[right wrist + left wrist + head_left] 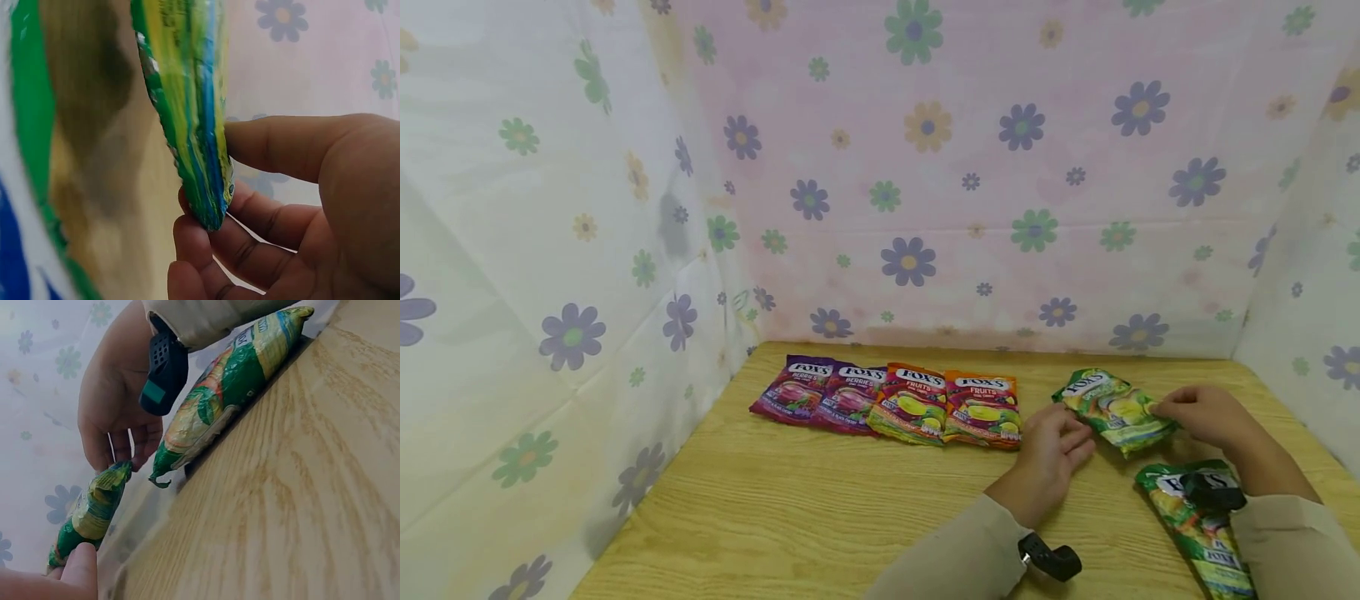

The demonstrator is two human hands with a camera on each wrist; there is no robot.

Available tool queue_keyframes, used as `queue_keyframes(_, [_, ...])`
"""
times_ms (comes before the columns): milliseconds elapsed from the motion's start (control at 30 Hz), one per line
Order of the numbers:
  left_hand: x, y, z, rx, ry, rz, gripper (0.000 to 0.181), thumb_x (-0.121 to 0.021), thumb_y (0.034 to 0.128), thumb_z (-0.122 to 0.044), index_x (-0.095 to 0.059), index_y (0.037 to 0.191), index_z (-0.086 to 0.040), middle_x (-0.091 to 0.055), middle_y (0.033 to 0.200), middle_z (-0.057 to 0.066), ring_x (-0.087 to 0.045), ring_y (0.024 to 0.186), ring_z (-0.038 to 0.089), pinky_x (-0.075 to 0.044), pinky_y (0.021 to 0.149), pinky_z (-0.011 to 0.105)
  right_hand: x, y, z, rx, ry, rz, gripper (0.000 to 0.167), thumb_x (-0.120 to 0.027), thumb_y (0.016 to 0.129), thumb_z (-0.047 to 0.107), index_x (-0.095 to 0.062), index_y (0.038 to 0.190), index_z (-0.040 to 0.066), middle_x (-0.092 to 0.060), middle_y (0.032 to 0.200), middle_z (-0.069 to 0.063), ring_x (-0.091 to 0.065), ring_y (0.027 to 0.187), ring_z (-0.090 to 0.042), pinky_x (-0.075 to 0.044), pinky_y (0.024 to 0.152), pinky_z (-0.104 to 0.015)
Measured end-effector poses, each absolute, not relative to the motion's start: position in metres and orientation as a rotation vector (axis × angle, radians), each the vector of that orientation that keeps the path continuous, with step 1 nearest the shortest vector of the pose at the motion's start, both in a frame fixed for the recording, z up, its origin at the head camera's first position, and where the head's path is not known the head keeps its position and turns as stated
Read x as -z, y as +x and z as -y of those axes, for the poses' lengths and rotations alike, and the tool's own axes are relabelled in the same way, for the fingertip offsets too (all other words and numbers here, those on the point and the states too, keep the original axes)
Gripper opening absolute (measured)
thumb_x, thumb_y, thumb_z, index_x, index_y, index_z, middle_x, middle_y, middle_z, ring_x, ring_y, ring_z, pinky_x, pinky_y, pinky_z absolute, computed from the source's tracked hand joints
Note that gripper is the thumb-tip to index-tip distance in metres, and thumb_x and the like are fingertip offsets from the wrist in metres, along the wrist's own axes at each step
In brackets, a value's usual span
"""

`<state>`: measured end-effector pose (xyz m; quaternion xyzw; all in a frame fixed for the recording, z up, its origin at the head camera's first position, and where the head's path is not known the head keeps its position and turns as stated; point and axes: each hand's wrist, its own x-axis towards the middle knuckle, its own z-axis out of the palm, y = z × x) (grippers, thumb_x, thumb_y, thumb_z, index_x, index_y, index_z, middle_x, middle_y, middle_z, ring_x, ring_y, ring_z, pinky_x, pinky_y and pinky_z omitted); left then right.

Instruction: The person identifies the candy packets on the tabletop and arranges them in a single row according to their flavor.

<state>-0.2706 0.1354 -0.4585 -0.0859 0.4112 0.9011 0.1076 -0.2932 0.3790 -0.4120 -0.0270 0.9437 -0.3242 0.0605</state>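
A green bag of Fox's candy [1116, 412] is tilted at the right of the table, between both hands. My right hand [1206, 417] pinches its right corner; in the right wrist view the thumb and fingers [194, 240] meet on the green, yellow and blue end of the bag [187, 125]. At the opposite edge is my left hand [1048, 458], its thumb [81, 565] in front of the bag and a fingertip behind. A second green candy bag [1195, 521] lies nearer, partly hidden by the right wrist and sleeve.
Two purple berry candy bags [793, 392] and two orange fruit candy bags [981, 408] lie in an overlapping row at the back of the wooden table [775, 508]. Flowered cloth [970, 167] encloses the back and sides.
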Motion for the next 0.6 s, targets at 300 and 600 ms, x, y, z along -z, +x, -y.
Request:
queue_keyframes(300, [0.45,-0.284,-0.123,-2.687,-0.18,-1.308,0.049,-0.06,0.0802,0.001,-0.071,0.128,-0.007,-0.07,0.127,0.009,-0.068,0.11,0.025,-0.055,0.102,0.048,0.401,-0.291,-0.366,1.002,-0.183,-2.885,0.048,-0.063,0.103,0.04,-0.066,0.117,-0.006,-0.066,0.115,-0.021,-0.063,0.095,-0.025,-0.058,0.077,-0.042])
queue_keyframes(600, [0.447,-0.296,-0.104,-2.693,0.042,-1.437,0.049,-0.066,0.0847,0.004,-0.071,0.13,-0.012,-0.068,0.134,0.007,-0.067,0.12,0.024,-0.058,0.098,0.038,0.393,-0.288,-0.347,1.007,-0.224,-2.851,0.05,-0.066,0.1,0.047,-0.068,0.115,-0.001,-0.067,0.102,-0.01,-0.063,0.089,-0.024,-0.058,0.075,-0.04])
